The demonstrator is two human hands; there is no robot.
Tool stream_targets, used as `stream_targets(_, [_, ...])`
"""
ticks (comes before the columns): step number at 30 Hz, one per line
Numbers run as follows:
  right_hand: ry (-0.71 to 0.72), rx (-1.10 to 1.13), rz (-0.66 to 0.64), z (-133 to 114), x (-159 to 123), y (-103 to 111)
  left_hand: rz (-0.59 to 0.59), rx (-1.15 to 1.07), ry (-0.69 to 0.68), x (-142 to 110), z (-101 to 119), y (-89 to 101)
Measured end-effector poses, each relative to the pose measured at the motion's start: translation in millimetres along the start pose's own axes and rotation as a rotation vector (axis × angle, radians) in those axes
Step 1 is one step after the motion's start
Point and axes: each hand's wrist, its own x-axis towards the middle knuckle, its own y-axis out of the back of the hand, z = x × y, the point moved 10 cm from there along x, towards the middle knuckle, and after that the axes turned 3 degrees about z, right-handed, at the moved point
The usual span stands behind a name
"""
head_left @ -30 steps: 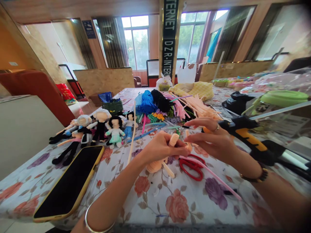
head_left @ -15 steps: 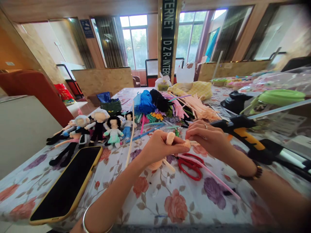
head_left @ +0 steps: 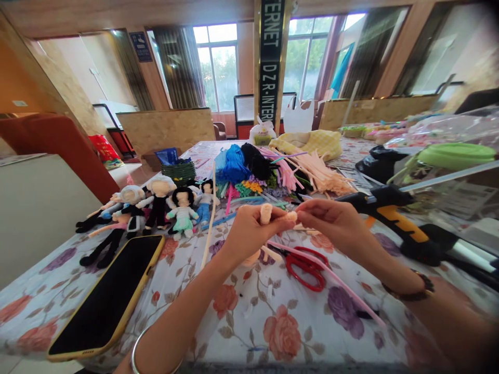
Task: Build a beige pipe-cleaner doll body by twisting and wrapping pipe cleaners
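Note:
My left hand (head_left: pixel 246 231) is closed around a peach pipe-cleaner doll part (head_left: pixel 265 213), and one rounded fuzzy end stands up between its fingers. Another fuzzy end of it pokes out past the left thumb. At that end, the thumb and fingertips of my right hand (head_left: pixel 335 223) are pinched together; what exactly sits between them is hidden. More peach material hangs below my left palm, partly covered. Red-handled scissors (head_left: pixel 307 269) lie on the cloth beneath my hands, with a pink pipe cleaner (head_left: pixel 346 291) across them.
Finished dolls (head_left: pixel 182 210) sit at the left behind a phone in a yellow case (head_left: pixel 111 296). Bundles of pipe cleaners (head_left: pixel 236 165) lie across the back. A black and orange glue gun (head_left: pixel 401 221) stands at right. Flowered cloth (head_left: pixel 283 330) covers the table.
Both hands have shifted slightly left with the peach doll part. My right fingers have lowered and drawn together at its end. The pink pipe cleaner has moved a little left.

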Motion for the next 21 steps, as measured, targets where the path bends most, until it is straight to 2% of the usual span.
stream_targets(5, [0.023,-0.005,0.052,-5.9,-2.3,1.1,0.062,0.011,-0.017,1.1,2.0,4.4])
stream_targets(11, [0.063,0.008,0.093,-16.8,-8.0,0.3,0.099,-0.116,0.031,0.9,-4.7,6.1])
stream_targets(21, [0.010,0.076,0.000,-17.4,-9.4,-5.4,0.091,-0.222,0.107,1.8,-10.9,8.2])
